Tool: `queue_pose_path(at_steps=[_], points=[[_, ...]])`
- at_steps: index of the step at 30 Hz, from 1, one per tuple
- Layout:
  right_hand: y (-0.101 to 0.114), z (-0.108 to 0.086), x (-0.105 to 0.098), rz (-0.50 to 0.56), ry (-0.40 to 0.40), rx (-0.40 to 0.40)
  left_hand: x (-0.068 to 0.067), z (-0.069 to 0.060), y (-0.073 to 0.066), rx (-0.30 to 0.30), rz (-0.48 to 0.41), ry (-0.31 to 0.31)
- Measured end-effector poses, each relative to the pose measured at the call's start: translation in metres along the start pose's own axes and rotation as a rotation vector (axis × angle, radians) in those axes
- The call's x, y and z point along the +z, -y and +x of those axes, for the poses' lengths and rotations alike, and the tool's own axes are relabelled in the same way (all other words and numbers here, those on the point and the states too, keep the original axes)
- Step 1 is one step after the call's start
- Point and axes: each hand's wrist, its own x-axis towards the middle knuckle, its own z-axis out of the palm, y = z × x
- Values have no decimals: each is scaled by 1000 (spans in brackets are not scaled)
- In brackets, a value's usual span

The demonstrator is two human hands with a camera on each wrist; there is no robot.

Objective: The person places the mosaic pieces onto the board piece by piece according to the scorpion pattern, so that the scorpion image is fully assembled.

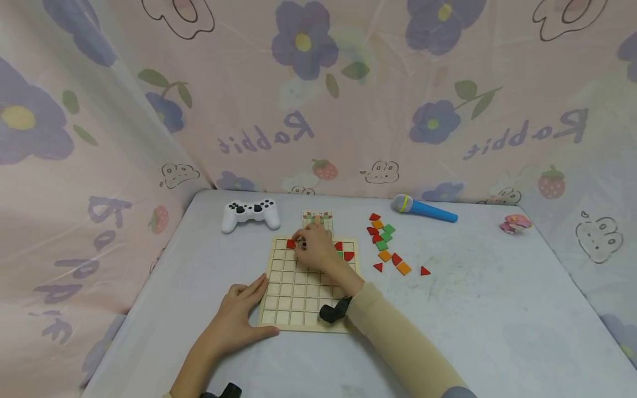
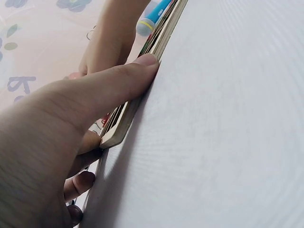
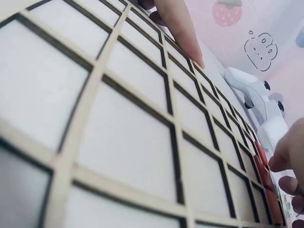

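Note:
On the table lies a wooden grid board [image 1: 286, 287] with square cells. Red pieces [image 1: 349, 256] and a green one sit in its upper rows. My left hand [image 1: 236, 318] rests at the board's lower left corner, the straight thumb along the near edge and fingers against the left side. Over the top rows, my right hand [image 1: 316, 249] has bent fingers, close to a red piece [image 1: 291, 244]. In the right wrist view its fingertips [image 3: 280, 164] are beside red pieces [image 3: 261, 156] in the cells. Whether they pinch a piece is hidden.
Loose red, orange and green pieces [image 1: 388, 236] are scattered right of the board. A small pattern card [image 1: 325, 219] lies behind it. A white game controller [image 1: 250, 214], a blue toy microphone [image 1: 433, 211] and a pink item [image 1: 515, 223] lie farther back. A printed curtain [image 1: 348, 127] borders the table.

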Motion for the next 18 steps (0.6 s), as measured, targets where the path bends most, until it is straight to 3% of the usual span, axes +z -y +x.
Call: queue_pose_path(at_steps=[8,18], points=[[-4,3,5,-45,-20,-43,1,0,0,4,-3,-9],[-5,2,6,-46,-30,-34,-1,-1,0,9,4,-4]])
